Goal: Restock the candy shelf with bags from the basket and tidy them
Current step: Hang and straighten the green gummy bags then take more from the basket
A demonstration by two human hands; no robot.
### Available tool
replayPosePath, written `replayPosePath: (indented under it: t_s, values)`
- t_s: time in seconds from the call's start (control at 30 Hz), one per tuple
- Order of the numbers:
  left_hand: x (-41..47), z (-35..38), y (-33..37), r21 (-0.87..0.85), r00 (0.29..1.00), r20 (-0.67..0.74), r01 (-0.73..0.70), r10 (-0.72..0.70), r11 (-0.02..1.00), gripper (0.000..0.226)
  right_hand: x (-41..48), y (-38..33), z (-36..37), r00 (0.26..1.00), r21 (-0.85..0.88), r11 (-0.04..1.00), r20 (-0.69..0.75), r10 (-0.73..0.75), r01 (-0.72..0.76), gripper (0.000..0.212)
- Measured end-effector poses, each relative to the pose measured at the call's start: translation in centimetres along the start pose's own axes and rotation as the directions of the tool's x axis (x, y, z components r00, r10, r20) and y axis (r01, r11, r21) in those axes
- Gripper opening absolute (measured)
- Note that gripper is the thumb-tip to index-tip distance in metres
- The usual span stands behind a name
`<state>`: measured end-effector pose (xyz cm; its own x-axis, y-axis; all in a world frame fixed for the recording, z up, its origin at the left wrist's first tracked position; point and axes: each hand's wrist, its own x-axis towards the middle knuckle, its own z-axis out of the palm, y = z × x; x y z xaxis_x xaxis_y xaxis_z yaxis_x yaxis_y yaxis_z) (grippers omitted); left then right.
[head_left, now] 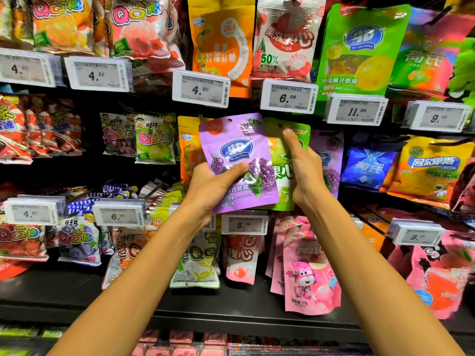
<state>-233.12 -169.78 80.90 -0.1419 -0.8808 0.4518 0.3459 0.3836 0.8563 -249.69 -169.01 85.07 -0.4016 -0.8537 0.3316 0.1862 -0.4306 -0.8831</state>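
Left hand grips purple 4D grape gummy bag, thumb across its front, before the middle peg row. Right hand pinches hanging green bag: thumb on front, fingers hidden behind.

Our two bare forearms rise from the bottom corners of the frame and draw together near its centre. Our left hand, just left of centre, grips the lower part of a purple bag, with the thumb laid across the front and the fingers tucked behind. Our right hand, just right of centre and a little higher, turns its palm leftward and holds the edge of a green bag. Its thumb stretches straight up along the front and its other fingers are hidden behind. The hands are near each other but not touching.
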Motion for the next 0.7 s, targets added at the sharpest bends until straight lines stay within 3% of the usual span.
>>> replayPosePath:
  t_s: [0.27,0.7]
  values:
    - [0.0,0.2,0.5,-0.021,0.999,-0.026,0.018,-0.018,1.0,0.015,1.1,-1.2,1.2,0.994,0.002,0.997,-0.074,0.083,-0.083,0.019]
    - [0.0,-0.2,0.1,-0.029,0.998,-0.024,0.052,-0.053,0.998,0.01,1.7,-0.5,1.2,0.99,0.064,0.989,-0.037,0.135,-0.132,0.037]
